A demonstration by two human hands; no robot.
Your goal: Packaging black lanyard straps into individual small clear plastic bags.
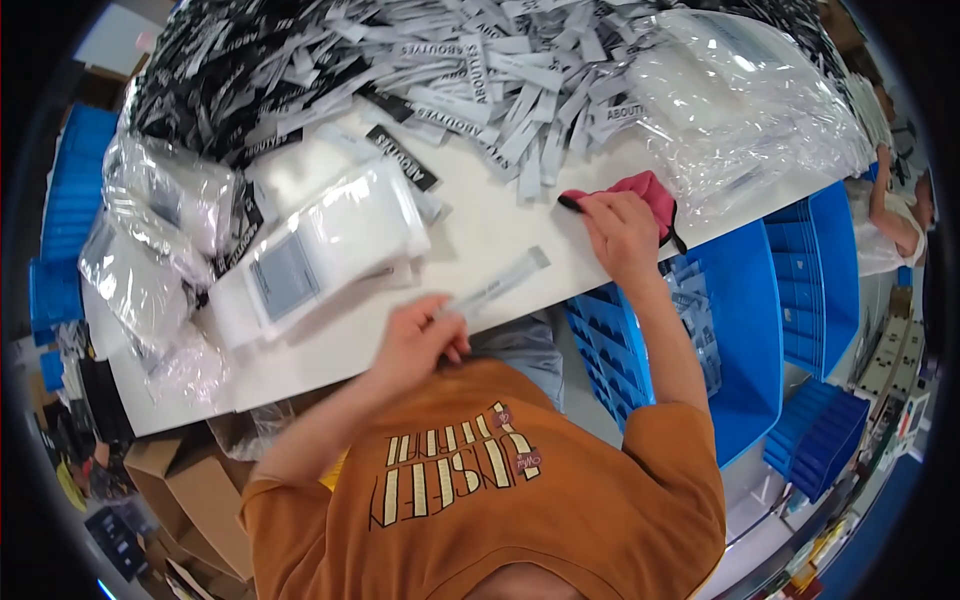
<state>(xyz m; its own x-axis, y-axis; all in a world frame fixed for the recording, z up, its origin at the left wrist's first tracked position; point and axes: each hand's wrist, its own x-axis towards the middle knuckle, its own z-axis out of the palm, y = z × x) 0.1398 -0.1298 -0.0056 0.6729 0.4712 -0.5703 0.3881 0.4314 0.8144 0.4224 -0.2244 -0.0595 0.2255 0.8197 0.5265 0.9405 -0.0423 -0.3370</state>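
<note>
Near the table's front edge, my left hand is closed, its fingers curled at the near end of a narrow grey printed strip. The strip's far end points to the right over the white tabletop. Farther right, my right hand is closed on a small pink cloth item with black edging. Its fingertips press the cloth near the table, and the hand hides part of it. What kind of item it is does not show.
Loose grey and black strips heap along the back. Stacked white packs in clear film lie left, beside crumpled plastic bags. More clear bags lie back right. A blue bin with grey packets stands at the right edge; another person is beyond.
</note>
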